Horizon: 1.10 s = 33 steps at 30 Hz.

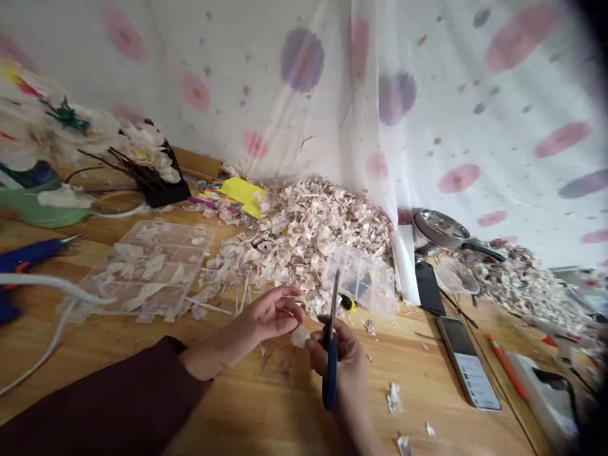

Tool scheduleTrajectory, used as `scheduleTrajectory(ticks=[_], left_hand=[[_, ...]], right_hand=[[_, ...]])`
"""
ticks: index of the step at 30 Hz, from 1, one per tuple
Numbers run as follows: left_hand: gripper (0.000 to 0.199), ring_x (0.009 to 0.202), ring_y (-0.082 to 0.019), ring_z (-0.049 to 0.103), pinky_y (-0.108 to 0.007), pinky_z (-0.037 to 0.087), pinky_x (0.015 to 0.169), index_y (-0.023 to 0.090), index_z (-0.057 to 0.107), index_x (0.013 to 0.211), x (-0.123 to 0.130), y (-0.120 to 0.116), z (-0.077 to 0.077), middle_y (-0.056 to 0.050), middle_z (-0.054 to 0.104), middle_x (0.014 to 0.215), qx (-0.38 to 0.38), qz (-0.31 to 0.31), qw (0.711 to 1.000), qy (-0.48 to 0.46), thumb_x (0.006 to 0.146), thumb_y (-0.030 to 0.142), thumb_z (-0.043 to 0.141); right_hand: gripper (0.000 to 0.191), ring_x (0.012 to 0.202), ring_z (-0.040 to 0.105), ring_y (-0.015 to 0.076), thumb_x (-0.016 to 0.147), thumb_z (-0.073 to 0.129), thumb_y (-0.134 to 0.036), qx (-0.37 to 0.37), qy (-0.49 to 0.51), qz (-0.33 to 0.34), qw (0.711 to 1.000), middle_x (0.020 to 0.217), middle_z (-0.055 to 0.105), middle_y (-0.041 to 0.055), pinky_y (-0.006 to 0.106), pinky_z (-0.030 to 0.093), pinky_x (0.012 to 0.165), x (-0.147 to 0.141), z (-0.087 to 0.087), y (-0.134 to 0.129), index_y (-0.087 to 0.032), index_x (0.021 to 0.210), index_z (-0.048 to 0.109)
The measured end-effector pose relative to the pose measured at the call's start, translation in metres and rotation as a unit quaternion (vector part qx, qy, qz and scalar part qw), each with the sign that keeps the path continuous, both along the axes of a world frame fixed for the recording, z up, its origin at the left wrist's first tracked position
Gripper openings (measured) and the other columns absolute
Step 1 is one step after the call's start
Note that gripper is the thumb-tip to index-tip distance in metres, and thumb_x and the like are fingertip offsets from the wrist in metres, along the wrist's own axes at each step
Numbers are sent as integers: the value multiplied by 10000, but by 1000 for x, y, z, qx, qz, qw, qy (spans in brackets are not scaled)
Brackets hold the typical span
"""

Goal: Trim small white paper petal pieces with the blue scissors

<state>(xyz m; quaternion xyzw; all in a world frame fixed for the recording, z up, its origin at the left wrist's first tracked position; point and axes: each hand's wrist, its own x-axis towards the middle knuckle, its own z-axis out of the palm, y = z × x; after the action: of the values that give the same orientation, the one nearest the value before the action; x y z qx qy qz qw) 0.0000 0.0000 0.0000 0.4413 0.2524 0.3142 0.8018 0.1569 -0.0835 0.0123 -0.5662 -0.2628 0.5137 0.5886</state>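
My right hand (337, 358) grips blue-handled scissors (330, 373) with the steel blades pointing up and away from me. My left hand (270, 313) is curled, close to the blades, and its sleeve is dark maroon. A small pale paper scrap (300, 336) sits between my two hands, touching the fingers around it. I cannot tell which hand pinches it. Small cut pieces (394, 398) lie on the wooden table (266, 392) near my right wrist.
A large heap of pale shredded scraps (294, 244) lies ahead, against a spotted cloth (304, 95). Clear compartment boxes (142, 269) (361, 278) stand beside it. A blue glue gun (28, 256), white cable (47, 282), phone (468, 361), and saucepan (439, 229) surround the work area.
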Motion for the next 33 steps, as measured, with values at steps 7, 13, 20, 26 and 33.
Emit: scheduleTrajectory(ticks=[7, 13, 20, 26, 33], left_hand=[[497, 888, -173, 598, -311, 434, 825, 223, 567, 1176, 5, -6, 0, 0, 618, 884, -21, -50, 997, 51, 750, 367, 777], [403, 796, -159, 601, -307, 443, 769, 200, 606, 1106, 7, -7, 0, -2, 628, 835, 14, -20, 998, 63, 754, 324, 759], [305, 753, -135, 578, -259, 433, 725, 193, 683, 997, 2, 0, 6, 3, 651, 806, 0, 95, 995, 39, 720, 280, 776], [250, 701, -125, 567, -242, 429, 690, 194, 703, 891, 2, 3, 10, 7, 658, 747, -19, 142, 990, -9, 691, 295, 813], [225, 712, -134, 551, -249, 440, 693, 195, 715, 867, -2, 6, 14, 3, 641, 755, -4, 179, 984, -17, 682, 279, 813]], right_hand=[[419, 404, 396, 39, 603, 862, -316, 5, -13, 17, 1000, 616, 617, -50, 154, 303, 388, 5, -6, 4, -188, 909, 605], [440, 432, 389, 59, 623, 834, -312, 29, -53, 17, 998, 610, 598, -54, 170, 318, 406, 5, -9, 3, -182, 975, 602], [317, 501, 377, 89, 686, 772, -320, 91, -170, 38, 981, 610, 521, -65, 199, 327, 465, 2, -6, -7, -193, 942, 634], [296, 523, 383, 111, 705, 721, -373, 63, -277, 118, 951, 601, 477, -56, 206, 317, 463, -3, -1, -12, -174, 910, 647], [351, 532, 366, 127, 682, 691, -433, 22, -330, 169, 929, 597, 434, -55, 224, 282, 468, -3, -5, -11, -174, 910, 627]])
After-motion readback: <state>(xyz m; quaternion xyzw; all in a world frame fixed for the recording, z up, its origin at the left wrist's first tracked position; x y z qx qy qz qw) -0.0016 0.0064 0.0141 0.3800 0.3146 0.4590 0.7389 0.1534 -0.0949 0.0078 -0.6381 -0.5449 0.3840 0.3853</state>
